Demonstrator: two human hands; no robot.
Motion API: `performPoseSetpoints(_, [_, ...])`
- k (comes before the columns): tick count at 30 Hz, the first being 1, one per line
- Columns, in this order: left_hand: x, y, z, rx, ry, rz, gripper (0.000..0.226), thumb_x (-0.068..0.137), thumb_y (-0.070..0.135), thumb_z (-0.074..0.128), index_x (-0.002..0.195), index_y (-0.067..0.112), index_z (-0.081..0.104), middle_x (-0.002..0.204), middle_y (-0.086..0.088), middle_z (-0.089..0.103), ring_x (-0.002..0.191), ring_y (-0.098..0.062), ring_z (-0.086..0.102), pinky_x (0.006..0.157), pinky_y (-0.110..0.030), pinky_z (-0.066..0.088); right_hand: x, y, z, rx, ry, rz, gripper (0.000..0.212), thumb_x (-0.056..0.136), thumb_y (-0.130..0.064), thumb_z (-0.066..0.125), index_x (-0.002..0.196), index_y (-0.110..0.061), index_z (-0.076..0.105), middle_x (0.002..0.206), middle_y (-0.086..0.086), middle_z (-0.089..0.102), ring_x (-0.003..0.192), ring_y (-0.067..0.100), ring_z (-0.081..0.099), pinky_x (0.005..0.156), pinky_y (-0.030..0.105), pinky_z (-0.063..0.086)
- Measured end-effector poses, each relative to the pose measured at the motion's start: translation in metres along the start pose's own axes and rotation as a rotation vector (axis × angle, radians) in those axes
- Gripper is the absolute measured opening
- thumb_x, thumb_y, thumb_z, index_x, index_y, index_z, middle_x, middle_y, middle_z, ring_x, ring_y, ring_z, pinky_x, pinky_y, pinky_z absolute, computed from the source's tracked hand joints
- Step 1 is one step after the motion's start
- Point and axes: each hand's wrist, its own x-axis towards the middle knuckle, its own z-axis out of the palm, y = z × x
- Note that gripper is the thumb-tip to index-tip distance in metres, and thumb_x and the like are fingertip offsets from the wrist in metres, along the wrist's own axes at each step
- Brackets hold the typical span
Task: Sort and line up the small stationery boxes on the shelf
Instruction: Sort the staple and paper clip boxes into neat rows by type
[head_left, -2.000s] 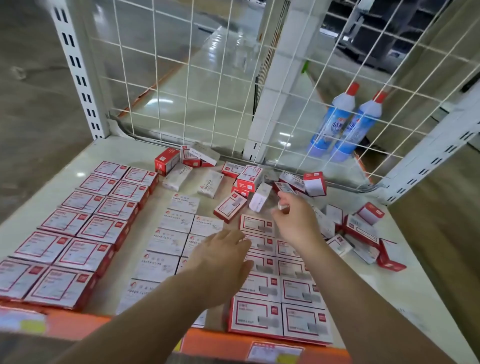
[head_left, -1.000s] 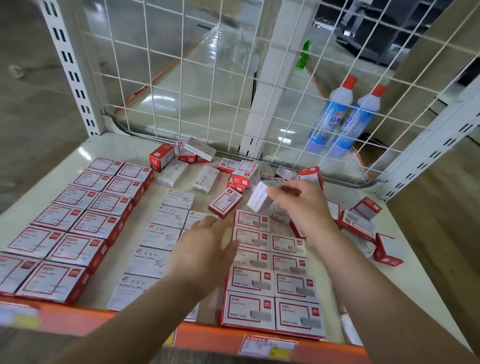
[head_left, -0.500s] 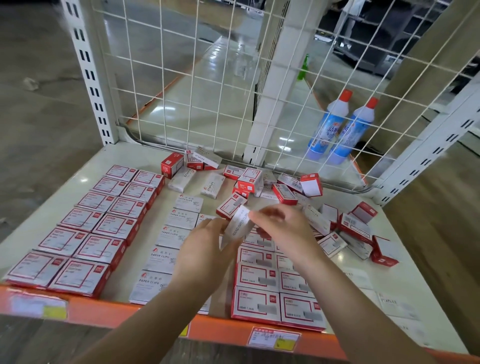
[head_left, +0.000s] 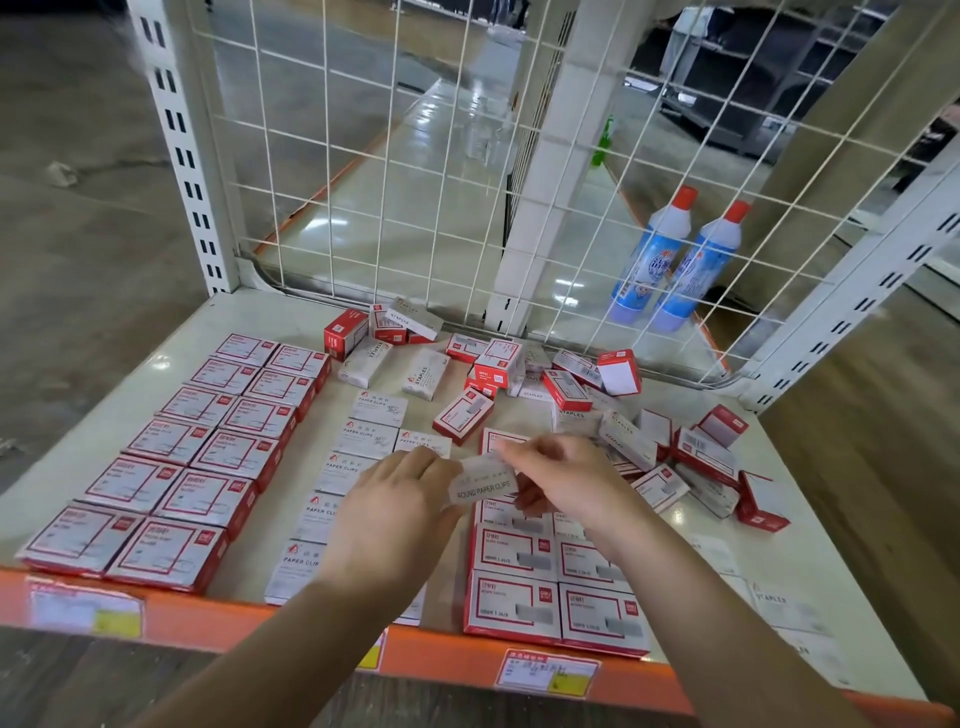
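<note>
Both my left hand (head_left: 395, 499) and right hand (head_left: 566, 480) pinch one small white cardboard box (head_left: 483, 483) marked paper clips, lifted over the rows. I should turn it label-up and square it against the white paper-clip column (head_left: 358, 441) on the pale shelf (head_left: 779, 530).

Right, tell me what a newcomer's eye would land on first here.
First, the two hands, left hand and right hand, holding a white box marked ROUND PAPER CLIPS between them above the shelf. Then the neat double row of red-and-white boxes at left, against the jumbled pile of boxes at the back right.
</note>
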Motion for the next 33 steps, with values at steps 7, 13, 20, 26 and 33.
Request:
performPoseSetpoints(7, [-0.001,0.009,-0.008,-0.205,-0.036,-0.282,0.055,0.087,0.040,0.058,0.137,0.027,0.040,0.127,0.012,0.051,0.116,-0.008,0.048,0.087,-0.020,0.043,0.001,0.004,0.000,0.100,0.026,-0.025,0.012,0.082,-0.022,0.068,0.094,-0.019,0.064,0.089,0.003,0.069,0.080,0.012,0.068,0.073,0.025,0.057])
performPoseSetpoints(13, [-0.001,0.007,0.001,-0.523,-0.140,-0.455,0.036,0.095,0.026,0.048,0.130,0.023,0.051,0.115,0.008,0.063,0.094,-0.004,0.055,0.072,-0.009,0.043,-0.002,0.008,0.001,0.234,0.037,-0.065,0.016,0.082,-0.011,0.066,0.096,-0.019,0.065,0.093,0.005,0.071,0.083,0.015,0.068,0.076,0.024,0.056])
performPoseSetpoints(20, [0.001,0.011,0.000,-0.774,-0.160,-0.567,0.027,0.094,0.020,0.049,0.118,0.021,0.061,0.087,0.020,0.061,0.083,-0.003,0.062,0.061,-0.007,0.049,-0.002,0.011,0.002,0.258,0.034,-0.120,0.023,0.081,-0.009,0.065,0.099,-0.024,0.067,0.091,0.000,0.071,0.090,0.018,0.068,0.088,0.036,0.054])
performPoseSetpoints(26, [0.001,0.007,-0.003,-0.867,-0.091,-0.661,0.024,0.092,0.016,0.055,0.114,0.018,0.064,0.088,0.015,0.066,0.087,-0.003,0.063,0.064,-0.011,0.047,-0.010,0.013,0.000,0.132,-0.028,-0.210,0.034,0.083,-0.008,0.065,0.102,-0.035,0.061,0.097,-0.013,0.069,0.088,-0.002,0.063,0.068,0.009,0.049])
performPoseSetpoints(33, [0.000,0.002,-0.003,-0.846,-0.109,-0.670,0.028,0.091,0.017,0.055,0.118,0.021,0.057,0.089,0.012,0.065,0.085,-0.006,0.062,0.061,-0.012,0.046,-0.010,0.014,0.004,-0.004,-0.045,-0.266,0.048,0.080,-0.003,0.068,0.103,-0.043,0.054,0.103,-0.021,0.065,0.094,-0.008,0.059,0.076,0.013,0.051])
